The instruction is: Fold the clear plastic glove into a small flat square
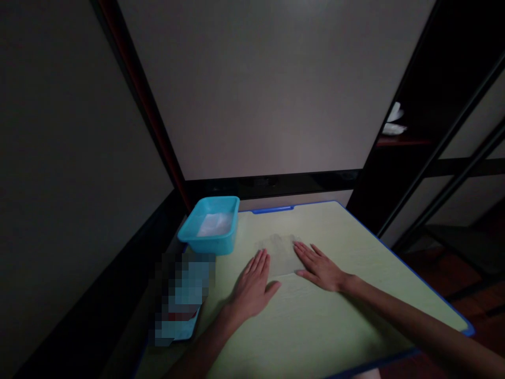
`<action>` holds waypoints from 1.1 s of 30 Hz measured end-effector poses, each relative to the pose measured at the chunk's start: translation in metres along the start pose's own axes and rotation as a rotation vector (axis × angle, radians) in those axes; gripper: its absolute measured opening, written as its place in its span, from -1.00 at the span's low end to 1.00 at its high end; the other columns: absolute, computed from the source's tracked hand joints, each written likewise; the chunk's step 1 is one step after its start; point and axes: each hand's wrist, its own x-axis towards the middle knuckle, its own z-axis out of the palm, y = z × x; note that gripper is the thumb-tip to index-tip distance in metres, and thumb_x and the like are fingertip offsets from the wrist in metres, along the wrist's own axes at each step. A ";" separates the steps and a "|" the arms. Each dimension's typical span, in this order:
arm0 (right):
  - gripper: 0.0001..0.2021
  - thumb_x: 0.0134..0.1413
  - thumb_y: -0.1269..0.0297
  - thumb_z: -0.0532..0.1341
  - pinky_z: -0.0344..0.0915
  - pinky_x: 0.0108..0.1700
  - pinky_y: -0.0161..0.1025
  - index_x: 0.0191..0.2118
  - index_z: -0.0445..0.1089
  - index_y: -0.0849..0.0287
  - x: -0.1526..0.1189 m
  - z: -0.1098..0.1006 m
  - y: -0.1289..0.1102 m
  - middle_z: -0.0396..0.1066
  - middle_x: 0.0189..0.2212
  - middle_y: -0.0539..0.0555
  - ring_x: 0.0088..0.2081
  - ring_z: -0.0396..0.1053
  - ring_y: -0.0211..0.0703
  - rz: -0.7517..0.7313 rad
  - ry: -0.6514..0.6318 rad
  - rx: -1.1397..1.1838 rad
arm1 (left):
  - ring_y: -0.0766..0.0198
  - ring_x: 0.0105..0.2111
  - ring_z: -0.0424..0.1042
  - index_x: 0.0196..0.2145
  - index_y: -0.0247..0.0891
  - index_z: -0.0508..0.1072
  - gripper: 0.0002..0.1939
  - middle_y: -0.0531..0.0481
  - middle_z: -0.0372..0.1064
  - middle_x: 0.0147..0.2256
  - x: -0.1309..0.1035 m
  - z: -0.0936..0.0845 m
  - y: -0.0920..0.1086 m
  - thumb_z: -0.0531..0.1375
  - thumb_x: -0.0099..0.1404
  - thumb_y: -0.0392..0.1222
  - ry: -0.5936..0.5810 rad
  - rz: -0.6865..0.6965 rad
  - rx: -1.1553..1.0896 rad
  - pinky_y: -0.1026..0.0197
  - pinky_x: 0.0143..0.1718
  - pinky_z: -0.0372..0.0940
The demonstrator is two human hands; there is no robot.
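Observation:
A thin, translucent whitish sheet (282,256) lies flat on the pale yellow-green table (347,231); whether it is plastic or paper I cannot tell. My left hand (254,287) rests palm down at the sheet's left edge, fingers stretched out and thumb apart. On the opposite edge lies my right hand (319,267), also flat, with its fingertips on the sheet and its thumb by the near corner. Neither hand grips anything.
A turquoise plastic basin (209,245) with a white sheet-like item (215,224) in it stands at the table's back left. Nearer on the left is a pixelated light-blue object (185,295). Pale panels (268,95) rise behind the table.

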 end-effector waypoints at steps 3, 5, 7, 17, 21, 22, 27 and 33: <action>-0.44 0.12 0.02 -0.06 0.01 0.08 -0.07 0.13 0.01 0.31 -0.010 -0.011 0.006 -0.01 0.13 0.27 0.14 -0.06 -0.03 -0.074 0.047 -0.022 | 0.13 0.15 -0.06 0.12 -0.41 0.00 -0.41 -0.25 -0.05 0.15 -0.003 -0.002 -0.002 0.01 0.19 -0.07 0.016 0.031 -0.067 0.08 0.11 -0.01; -0.62 0.16 0.16 -0.04 0.12 -0.01 -0.16 0.01 0.18 0.27 -0.014 -0.020 0.004 0.21 0.00 0.23 0.02 0.15 -0.09 -0.164 0.059 -0.087 | 0.15 0.11 0.03 0.10 -0.38 0.03 -0.44 -0.22 0.05 0.11 -0.004 -0.003 -0.001 0.02 0.18 -0.13 0.019 0.038 -0.103 0.09 0.10 0.02; -0.74 0.19 0.33 -0.08 0.19 -0.13 -0.19 -0.11 0.27 0.24 -0.013 -0.027 0.000 0.35 -0.21 0.16 -0.17 0.28 -0.15 -0.285 0.035 -0.193 | 0.14 0.08 0.09 0.09 -0.36 0.05 -0.46 -0.21 0.11 0.08 -0.004 -0.002 0.001 0.03 0.17 -0.15 0.030 0.032 -0.127 0.09 0.08 0.04; -0.79 0.06 0.49 -0.03 0.19 -0.28 -0.20 -0.18 0.24 0.27 -0.002 -0.034 -0.014 0.34 -0.41 0.15 -0.35 0.28 -0.15 -0.205 0.067 -0.145 | 0.12 -0.02 0.21 -0.01 -0.30 0.21 -0.53 -0.17 0.24 -0.02 -0.002 -0.008 0.005 0.11 0.09 -0.20 0.104 -0.014 -0.258 0.07 0.02 0.08; -0.72 -0.01 0.48 0.00 0.23 -0.30 -0.27 -0.11 0.14 0.23 -0.004 -0.044 -0.020 0.32 -0.35 0.09 -0.35 0.30 -0.22 -0.009 0.178 0.303 | 0.19 -0.22 0.32 -0.35 -0.24 0.39 -0.82 -0.05 0.39 -0.26 0.003 -0.012 0.004 0.10 0.03 -0.33 0.190 -0.171 -0.640 0.12 -0.09 0.16; -0.72 -0.01 0.47 0.00 0.24 -0.31 -0.29 -0.10 0.13 0.22 -0.003 -0.048 -0.021 0.30 -0.36 0.07 -0.36 0.31 -0.24 0.020 0.204 0.424 | 0.22 -0.27 0.34 -0.44 -0.24 0.38 -0.87 -0.03 0.40 -0.33 0.005 -0.014 0.003 0.08 0.03 -0.34 0.210 -0.211 -0.721 0.15 -0.14 0.19; -0.76 -0.05 0.36 0.06 0.26 -0.52 -0.36 -0.19 0.11 0.19 0.003 -0.068 -0.028 0.22 -0.36 0.00 -0.55 0.28 -0.38 0.232 0.317 0.995 | 0.34 -0.57 0.32 -0.55 -0.26 0.23 -0.89 0.08 0.29 -0.59 0.017 -0.027 -0.007 0.05 0.07 -0.19 0.245 -0.317 -0.950 0.30 -0.52 0.26; -0.77 -0.19 0.38 0.17 0.31 -0.56 -0.36 -0.33 0.12 0.18 0.006 -0.057 -0.033 0.24 -0.50 -0.09 -0.61 0.28 -0.38 0.536 0.313 1.327 | 0.39 -0.75 0.22 -0.53 -0.26 0.18 -0.78 0.16 0.21 -0.72 0.031 -0.030 -0.017 0.09 0.02 -0.05 0.237 -0.419 -1.119 0.37 -0.75 0.14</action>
